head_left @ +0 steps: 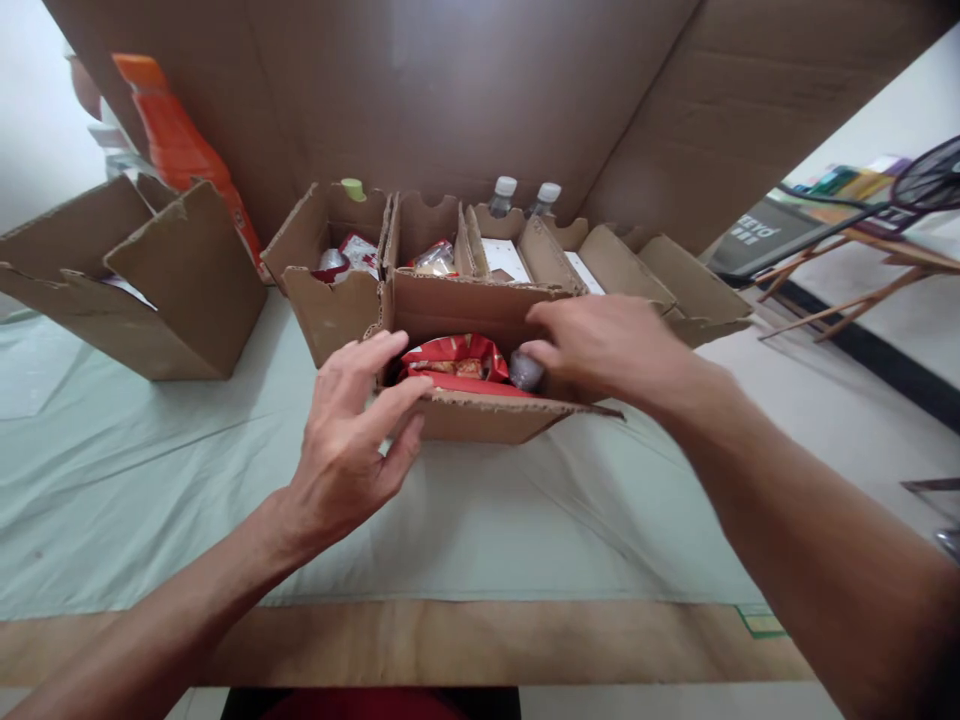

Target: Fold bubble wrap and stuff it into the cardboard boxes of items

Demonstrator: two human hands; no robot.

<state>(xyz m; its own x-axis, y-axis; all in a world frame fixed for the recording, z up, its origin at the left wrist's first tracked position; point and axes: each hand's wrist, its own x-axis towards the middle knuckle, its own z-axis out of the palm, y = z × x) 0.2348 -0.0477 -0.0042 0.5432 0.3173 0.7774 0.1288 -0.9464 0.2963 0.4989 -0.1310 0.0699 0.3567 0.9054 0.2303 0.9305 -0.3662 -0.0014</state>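
Observation:
In the middle of the table stands an open cardboard box (480,422). A red printed snack packet (457,362) lies inside it, with a round greyish item (526,371) at its right that I cannot identify. My left hand (352,430) is at the box's left end, fingers spread over the near edge. My right hand (592,345) reaches into the right end. Its thumb is beside the greyish item; the other fingers are partly hidden and slightly blurred, so whether they grip anything does not show.
Behind the box runs a row of cardboard compartments (330,310) holding packets and white cards. Two white-capped bottles (504,197) stand behind them. Another cardboard box (187,310) is at left, near a tall orange bottle (176,140). A large cardboard panel (465,90) rises at the back.

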